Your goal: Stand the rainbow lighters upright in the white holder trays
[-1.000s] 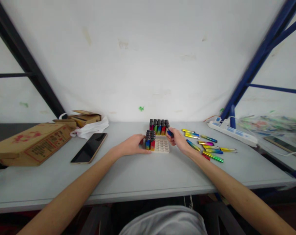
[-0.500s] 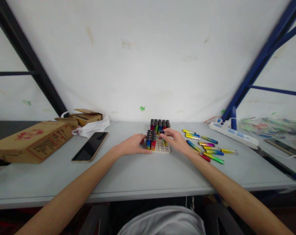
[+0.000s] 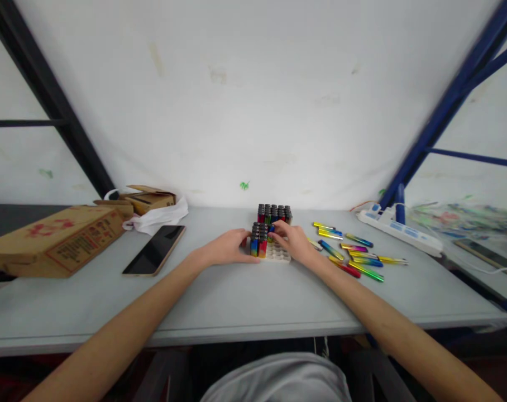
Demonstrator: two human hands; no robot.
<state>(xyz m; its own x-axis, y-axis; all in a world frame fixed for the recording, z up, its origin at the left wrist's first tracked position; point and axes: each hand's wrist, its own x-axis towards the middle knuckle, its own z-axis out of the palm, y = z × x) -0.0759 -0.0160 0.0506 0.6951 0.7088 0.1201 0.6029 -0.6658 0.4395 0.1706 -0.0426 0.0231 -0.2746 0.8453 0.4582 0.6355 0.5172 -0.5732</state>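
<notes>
A small pale tray (image 3: 278, 256) with round pockets holds several upright lighters (image 3: 258, 245) with black tops and shiny blue and red bodies, grouped at its left. My left hand (image 3: 230, 245) curls around the tray's left side, with the thumb along its front corner. In the fingertips of my right hand (image 3: 294, 241) is a blue-and-yellow lighter (image 3: 271, 233), held upright over the pockets beside the standing group; its lower end is partly hidden. Behind this stands a second block of lighters (image 3: 274, 212) with black tops.
Loose shiny lighters (image 3: 364, 259) lie scattered at the right of the table. Beyond them is a white power strip (image 3: 400, 229). At the left are a phone (image 3: 155, 250), a white plastic bag (image 3: 161, 216), a cardboard box (image 3: 56, 240) and a smaller open box (image 3: 151, 200).
My right hand has moved slightly left with the lighter, bringing it from a tilt to upright against the standing group. My left hand stays in place at the tray.
</notes>
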